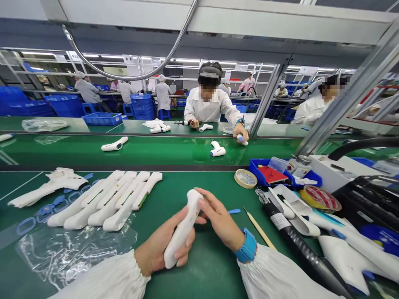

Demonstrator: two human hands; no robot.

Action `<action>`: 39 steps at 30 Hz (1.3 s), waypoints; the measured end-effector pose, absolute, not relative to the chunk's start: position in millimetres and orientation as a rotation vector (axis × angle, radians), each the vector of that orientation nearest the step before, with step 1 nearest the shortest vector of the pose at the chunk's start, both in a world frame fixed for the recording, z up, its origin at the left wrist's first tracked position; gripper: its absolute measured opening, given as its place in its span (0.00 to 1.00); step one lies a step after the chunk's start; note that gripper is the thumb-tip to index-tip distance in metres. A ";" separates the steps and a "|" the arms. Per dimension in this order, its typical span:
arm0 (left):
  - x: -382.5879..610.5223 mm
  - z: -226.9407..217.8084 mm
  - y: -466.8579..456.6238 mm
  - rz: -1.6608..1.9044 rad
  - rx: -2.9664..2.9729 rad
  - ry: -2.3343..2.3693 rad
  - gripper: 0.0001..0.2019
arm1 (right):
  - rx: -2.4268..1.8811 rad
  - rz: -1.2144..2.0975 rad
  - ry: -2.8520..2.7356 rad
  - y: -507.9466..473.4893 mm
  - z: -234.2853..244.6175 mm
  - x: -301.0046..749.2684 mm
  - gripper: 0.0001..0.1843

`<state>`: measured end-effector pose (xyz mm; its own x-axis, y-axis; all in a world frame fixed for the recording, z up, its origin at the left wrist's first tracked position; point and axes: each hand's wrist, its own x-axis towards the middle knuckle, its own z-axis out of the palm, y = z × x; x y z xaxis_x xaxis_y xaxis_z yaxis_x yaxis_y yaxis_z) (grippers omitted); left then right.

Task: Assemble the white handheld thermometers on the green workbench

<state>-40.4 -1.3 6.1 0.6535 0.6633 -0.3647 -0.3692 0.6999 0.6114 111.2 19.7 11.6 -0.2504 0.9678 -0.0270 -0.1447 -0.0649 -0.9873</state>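
My left hand [162, 247] is wrapped around the lower part of a white plastic handheld housing [183, 226] and holds it tilted above the green mat. Fingers of my right hand [218, 218] curl against the housing's upper end. A blue band [247, 247] sits on my right wrist. Just right of that hand lie a small blue piece [233, 211] and a thin wooden stick [258, 228].
Several white housings [109, 199] lie in a row at left, with more white shells [50, 185] and blue rings [46, 209] beyond. Clear plastic film [68, 253] covers the near left. Tape rolls [245, 178], a blue bin [274, 172] and white parts [343, 245] crowd the right. A person [212, 106] works across the green conveyor [156, 151].
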 end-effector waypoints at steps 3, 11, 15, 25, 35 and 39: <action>-38.7 4.9 -2.2 0.628 0.550 0.628 0.25 | -1.015 1.540 -1.202 20.4 6.9 108.6 0.21; -36.7 9.8 -1.2 0.709 0.448 0.698 0.20 | -1.051 1.499 -1.209 21.5 3.9 108.5 0.22; -39.5 5.7 1.6 0.688 0.461 0.664 0.23 | -1.051 1.511 -1.193 22.3 1.6 109.0 0.23; -39.9 5.4 2.4 0.644 0.502 0.684 0.28 | -1.056 1.498 -1.244 22.9 -2.6 110.1 0.24; -34.9 4.9 0.3 0.880 0.515 0.714 0.21 | -1.108 0.785 -1.567 15.2 -4.1 108.9 0.13; -34.6 4.3 0.0 0.875 0.511 0.714 0.22 | -1.095 0.746 -1.631 13.9 -5.9 106.9 0.09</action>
<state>-34.6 0.0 4.3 0.4401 0.8276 -0.3484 -0.5068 0.5492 0.6645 106.9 13.9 -5.9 -0.0971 0.9155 0.3905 0.3029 0.4009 -0.8646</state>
